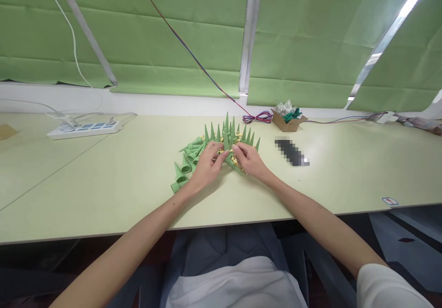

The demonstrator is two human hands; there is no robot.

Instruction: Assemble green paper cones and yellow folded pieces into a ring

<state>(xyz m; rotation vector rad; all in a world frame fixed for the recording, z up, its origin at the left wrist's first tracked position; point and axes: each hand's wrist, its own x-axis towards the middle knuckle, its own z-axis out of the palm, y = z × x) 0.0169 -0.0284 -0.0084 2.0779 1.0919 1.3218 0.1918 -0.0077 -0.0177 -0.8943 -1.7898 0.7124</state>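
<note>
My left hand (208,164) is closed around the base of an upright green plastic cone spike (226,140). Close beside it, my right hand (251,161) pinches at a small yellow piece on the same spike, partly covered by the fingertips. Behind both hands several green spikes (218,134) stand upright with yellow bits near them. Another spike (235,165) lies tilted on the table below my fingers. To the left of my left hand, loose hollow spikes (185,164) lie in a heap, some with their round open ends showing.
The pale table (113,183) runs up to a wall with green blinds (172,36). A white power strip (84,130) lies on the left. Coiled red-blue wire (257,117), a small cardboard box (288,123) with crumpled plastic, and a blurred dark object (292,151) are on the right.
</note>
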